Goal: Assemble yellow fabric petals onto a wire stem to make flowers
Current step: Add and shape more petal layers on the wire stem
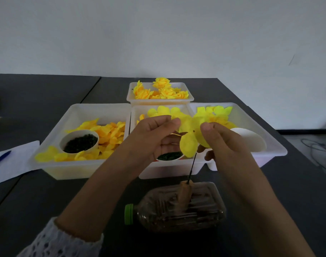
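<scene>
**Petal piece held over the wire stem**

At centre frame I see both hands raised over the trays. The left hand (154, 134) has its fingers curled, fingertips pinching the left edge of a yellow lobed fabric petal piece (189, 140). The right hand (220, 140) pinches its right edge between thumb and fingers. The piece sits atop a thin dark wire stem (192, 169), which stands in a wooden peg (185, 193) on a clear plastic bottle with a green cap (177, 210), lying lower centre. Behind, a white plastic tray (69, 164) at left holds loose yellow petals (110, 134); the far tray (132, 98), upper centre, holds finished yellow flowers (161, 89).
</scene>
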